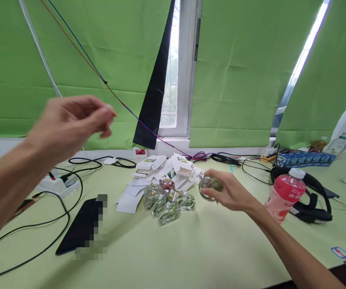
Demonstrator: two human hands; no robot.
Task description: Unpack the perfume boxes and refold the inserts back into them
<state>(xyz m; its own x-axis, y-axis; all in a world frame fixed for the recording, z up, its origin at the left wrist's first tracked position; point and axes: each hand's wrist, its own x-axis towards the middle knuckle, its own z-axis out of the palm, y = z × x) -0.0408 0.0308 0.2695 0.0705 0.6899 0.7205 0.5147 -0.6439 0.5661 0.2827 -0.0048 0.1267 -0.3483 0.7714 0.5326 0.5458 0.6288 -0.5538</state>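
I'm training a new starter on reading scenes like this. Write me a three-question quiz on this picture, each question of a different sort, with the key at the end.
1. Multiple choice: where is the left hand in relation to the table?
A) Resting on it
B) Raised above it
C) Underneath it

2. True or false: the pink bottle has a white cap.

3. Short answer: which hand holds the round clear container?

Key: 1. B; 2. True; 3. The right hand
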